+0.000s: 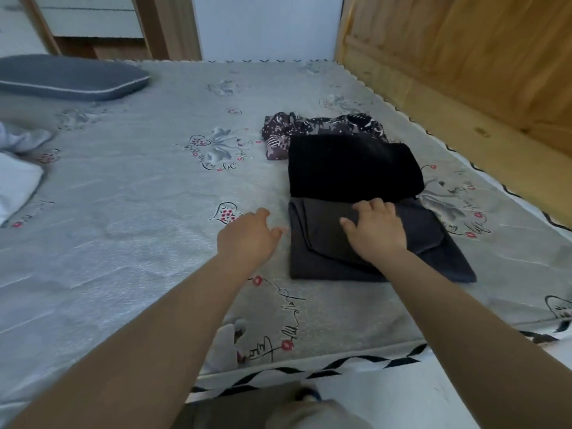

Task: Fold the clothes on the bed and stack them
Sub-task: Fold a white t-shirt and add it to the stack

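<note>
- Your right hand [376,233] covers the middle of the dark grey garment [325,258], so the fold under your palm is hidden from you; the fingers curl into the cloth and grip a ridge of it.
- The patterned purple garment [309,128] at 12 o'clock is half buried under the black folded garment [353,168], and its shape is hard to make out.
- White cloth [15,181] at 9 o'clock is cut off by the frame edge.
- Your left hand [247,236] hovers just beside the grey garment's 9 o'clock edge, fingers relaxed and spread, holding nothing.
- The black garment touches the grey one's far edge.
- A grey pillow [71,77] lies well apart at 10 o'clock.
- Everything rests on a grey mattress cover [139,196] printed with flowers and script; a wooden panel [464,57] runs along 2 o'clock.
</note>
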